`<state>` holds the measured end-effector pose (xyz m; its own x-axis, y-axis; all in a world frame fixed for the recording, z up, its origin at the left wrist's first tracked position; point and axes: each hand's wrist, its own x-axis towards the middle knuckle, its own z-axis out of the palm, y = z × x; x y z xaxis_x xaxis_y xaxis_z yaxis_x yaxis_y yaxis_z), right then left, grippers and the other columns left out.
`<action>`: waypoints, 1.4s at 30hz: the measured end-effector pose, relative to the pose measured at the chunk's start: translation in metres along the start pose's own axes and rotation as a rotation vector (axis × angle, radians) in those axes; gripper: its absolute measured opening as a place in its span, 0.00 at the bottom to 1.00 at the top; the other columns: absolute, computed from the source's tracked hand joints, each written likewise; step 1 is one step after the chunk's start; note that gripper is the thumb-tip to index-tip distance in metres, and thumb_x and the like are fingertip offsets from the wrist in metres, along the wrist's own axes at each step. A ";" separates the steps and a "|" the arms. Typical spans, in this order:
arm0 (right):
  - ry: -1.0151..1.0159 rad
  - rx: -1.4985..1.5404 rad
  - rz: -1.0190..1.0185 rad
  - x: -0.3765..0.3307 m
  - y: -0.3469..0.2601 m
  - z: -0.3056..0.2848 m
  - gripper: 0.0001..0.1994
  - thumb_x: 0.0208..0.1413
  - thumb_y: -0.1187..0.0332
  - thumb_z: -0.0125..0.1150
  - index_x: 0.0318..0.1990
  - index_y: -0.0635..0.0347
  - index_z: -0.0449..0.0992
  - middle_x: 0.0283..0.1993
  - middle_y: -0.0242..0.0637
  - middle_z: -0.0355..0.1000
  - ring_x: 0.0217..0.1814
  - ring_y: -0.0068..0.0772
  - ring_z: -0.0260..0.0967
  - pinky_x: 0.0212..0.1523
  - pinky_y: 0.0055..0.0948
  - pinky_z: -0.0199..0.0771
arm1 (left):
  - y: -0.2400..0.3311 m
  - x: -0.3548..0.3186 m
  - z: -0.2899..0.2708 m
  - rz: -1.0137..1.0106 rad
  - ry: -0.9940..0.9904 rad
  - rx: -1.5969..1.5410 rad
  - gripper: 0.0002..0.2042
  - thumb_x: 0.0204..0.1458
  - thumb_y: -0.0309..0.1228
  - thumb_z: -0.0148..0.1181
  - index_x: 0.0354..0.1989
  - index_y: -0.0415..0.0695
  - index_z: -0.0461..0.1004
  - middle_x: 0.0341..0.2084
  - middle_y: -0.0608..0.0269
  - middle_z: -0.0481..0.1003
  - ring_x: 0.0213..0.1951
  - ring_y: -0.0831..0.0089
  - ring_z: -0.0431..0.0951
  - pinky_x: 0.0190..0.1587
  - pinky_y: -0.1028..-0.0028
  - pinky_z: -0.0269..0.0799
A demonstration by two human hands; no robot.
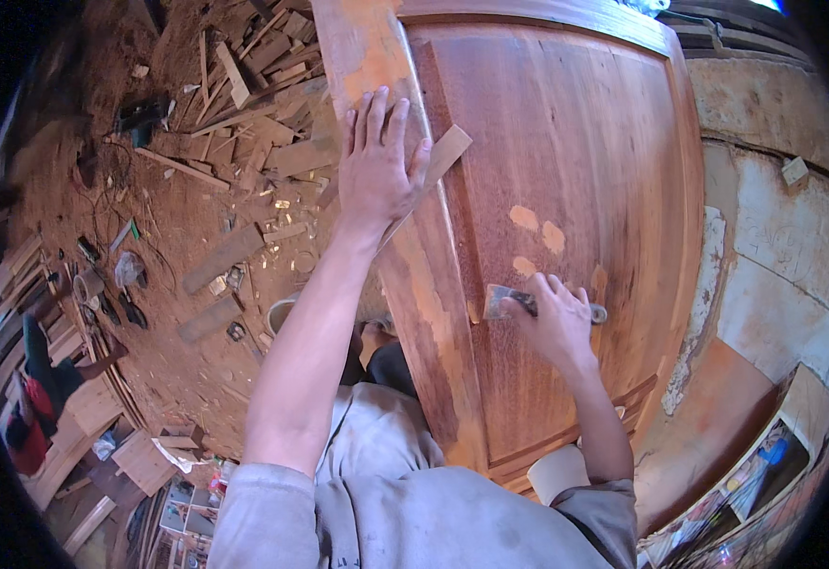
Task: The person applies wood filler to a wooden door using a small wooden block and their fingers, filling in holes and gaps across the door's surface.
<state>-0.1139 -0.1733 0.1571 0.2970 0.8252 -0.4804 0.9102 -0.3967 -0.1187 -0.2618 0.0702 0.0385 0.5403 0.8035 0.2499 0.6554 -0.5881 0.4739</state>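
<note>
A panelled wooden door [604,142] lies in front of me, with orange filler patches [553,237] on its panel and long filler smears on its left stile. My left hand [378,171] rests on that stile, fingers stretched out and a little apart. A thin wooden strip [450,152] runs slantwise beside its thumb and partly beneath the palm. Closed round a putty knife [498,302], my right hand [558,318] is over the lower left of the panel. The blade points left, toward the panel's edge, and the handle's end sticks out at right.
Offcuts [272,57] and sawdust cover the floor at left. A pale bucket [283,313] stands by my legs. To the right are pale slabs [779,275] and an open box [774,455] of mixed items. Another person's leg [101,365] shows at far left.
</note>
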 end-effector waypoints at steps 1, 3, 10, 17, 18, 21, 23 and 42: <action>-0.052 0.066 0.058 -0.003 0.004 -0.003 0.17 0.59 0.52 0.61 0.41 0.57 0.71 0.39 0.43 0.72 0.42 0.46 0.73 0.45 0.45 0.63 | 0.000 0.001 0.001 0.007 0.009 -0.014 0.28 0.59 0.44 0.53 0.63 0.39 0.64 0.65 0.44 0.59 0.68 0.48 0.56 0.71 0.52 0.45; -0.205 0.257 0.152 -0.006 0.006 -0.018 0.18 0.63 0.57 0.57 0.51 0.60 0.65 0.42 0.49 0.72 0.46 0.54 0.72 0.45 0.47 0.68 | -0.001 0.000 0.001 0.010 0.016 -0.031 0.27 0.59 0.44 0.53 0.63 0.39 0.64 0.65 0.44 0.59 0.68 0.48 0.56 0.71 0.52 0.46; -0.284 0.541 -0.162 -0.010 0.029 -0.015 0.12 0.64 0.63 0.55 0.45 0.64 0.68 0.40 0.52 0.72 0.43 0.57 0.71 0.42 0.47 0.71 | -0.001 0.000 0.001 0.012 0.039 -0.039 0.26 0.59 0.44 0.53 0.61 0.40 0.65 0.64 0.43 0.59 0.67 0.47 0.58 0.71 0.51 0.47; -0.354 0.104 -0.177 0.011 0.015 0.000 0.15 0.63 0.58 0.54 0.33 0.61 0.74 0.26 0.51 0.74 0.32 0.57 0.73 0.33 0.52 0.70 | -0.003 0.001 0.002 0.010 0.038 -0.033 0.27 0.59 0.45 0.54 0.63 0.42 0.64 0.65 0.46 0.59 0.68 0.48 0.57 0.70 0.53 0.49; -0.323 0.029 -0.198 0.015 0.015 0.004 0.16 0.63 0.56 0.54 0.32 0.59 0.75 0.24 0.50 0.74 0.30 0.57 0.73 0.32 0.53 0.70 | -0.002 0.000 0.002 0.008 0.031 -0.030 0.27 0.59 0.45 0.54 0.63 0.42 0.64 0.65 0.46 0.59 0.68 0.48 0.57 0.70 0.53 0.49; -0.351 -0.021 -0.231 0.024 0.020 0.013 0.16 0.62 0.54 0.55 0.32 0.57 0.76 0.25 0.48 0.76 0.30 0.54 0.76 0.30 0.50 0.74 | -0.001 0.000 0.003 0.003 0.032 -0.023 0.27 0.59 0.45 0.54 0.63 0.42 0.64 0.65 0.46 0.60 0.68 0.48 0.57 0.70 0.53 0.49; -0.375 -0.002 -0.244 0.028 0.020 0.020 0.17 0.62 0.53 0.55 0.32 0.57 0.77 0.25 0.48 0.76 0.30 0.54 0.76 0.30 0.50 0.74 | -0.002 -0.001 0.004 0.001 0.049 -0.031 0.27 0.58 0.45 0.55 0.62 0.43 0.65 0.65 0.47 0.60 0.67 0.49 0.57 0.70 0.53 0.49; -0.302 0.032 -0.236 0.037 0.023 0.012 0.16 0.61 0.54 0.58 0.29 0.58 0.76 0.23 0.47 0.74 0.28 0.53 0.74 0.30 0.47 0.73 | -0.003 0.000 0.008 0.008 0.044 -0.007 0.27 0.58 0.46 0.54 0.61 0.42 0.66 0.65 0.47 0.60 0.68 0.52 0.57 0.71 0.52 0.46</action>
<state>-0.0858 -0.1563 0.1261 -0.0226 0.7414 -0.6707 0.9326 -0.2260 -0.2812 -0.2600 0.0714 0.0302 0.5216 0.8023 0.2901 0.6476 -0.5937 0.4776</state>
